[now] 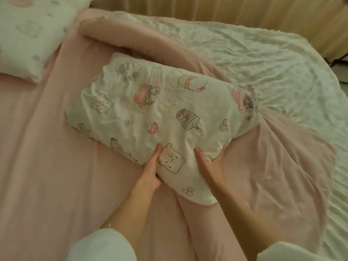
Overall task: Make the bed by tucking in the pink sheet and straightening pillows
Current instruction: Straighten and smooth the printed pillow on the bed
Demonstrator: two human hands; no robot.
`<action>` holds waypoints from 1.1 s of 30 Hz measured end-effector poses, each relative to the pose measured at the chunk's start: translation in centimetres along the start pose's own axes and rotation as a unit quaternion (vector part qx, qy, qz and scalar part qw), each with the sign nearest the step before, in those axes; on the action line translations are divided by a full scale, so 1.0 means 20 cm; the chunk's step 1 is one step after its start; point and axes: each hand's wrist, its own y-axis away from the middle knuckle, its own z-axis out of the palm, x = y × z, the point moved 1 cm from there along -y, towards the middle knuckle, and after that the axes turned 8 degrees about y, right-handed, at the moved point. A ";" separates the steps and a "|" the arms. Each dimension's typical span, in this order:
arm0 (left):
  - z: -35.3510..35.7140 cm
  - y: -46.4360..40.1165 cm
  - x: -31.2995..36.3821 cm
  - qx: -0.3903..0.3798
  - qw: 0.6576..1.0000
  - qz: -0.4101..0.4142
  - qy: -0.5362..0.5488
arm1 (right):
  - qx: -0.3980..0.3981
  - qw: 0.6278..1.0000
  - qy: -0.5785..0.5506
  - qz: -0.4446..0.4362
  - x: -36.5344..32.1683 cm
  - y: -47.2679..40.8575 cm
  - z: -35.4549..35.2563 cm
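A white pillow (150,113) printed with cartoon bears and drinks lies slantwise in the middle of the pink sheet (37,166). My left hand (150,172) grips its near edge, thumb on top beside a bear print, fingers tucked under. My right hand (211,162) holds the same near end from the right, thumb on top and fingers under the pillow. A second white printed pillow (32,34) lies at the far left. The pink sheet is wrinkled to the right of the held pillow.
A white crinkled quilt (263,63) with a pink underside, its edge (116,32) folded back, covers the right and far side of the bed. A beige curtain (226,10) hangs behind the bed. A dark object (339,61) shows at the far right edge.
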 end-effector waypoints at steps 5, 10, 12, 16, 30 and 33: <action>-0.01 0.03 0.10 0.069 0.995 0.062 -0.029 | 0.042 0.998 -0.005 -0.037 -0.08 0.01 -0.06; -0.18 0.26 0.36 0.109 0.983 0.120 -0.084 | 0.130 0.991 -0.026 -0.032 -0.33 0.04 -0.07; -0.30 0.39 0.49 0.123 0.973 0.158 -0.111 | 0.159 0.972 0.168 -0.043 -0.40 0.05 -0.07; -0.56 0.62 0.69 0.130 0.962 0.158 -0.181 | 0.012 0.944 0.304 -0.126 -0.42 0.10 0.09; -1.54 0.92 0.90 0.180 0.946 0.106 -0.246 | -0.212 0.961 0.146 0.105 0.01 0.60 0.97; -1.67 0.85 0.91 0.192 0.949 0.126 -0.216 | -0.220 0.964 0.115 0.099 0.08 0.53 1.03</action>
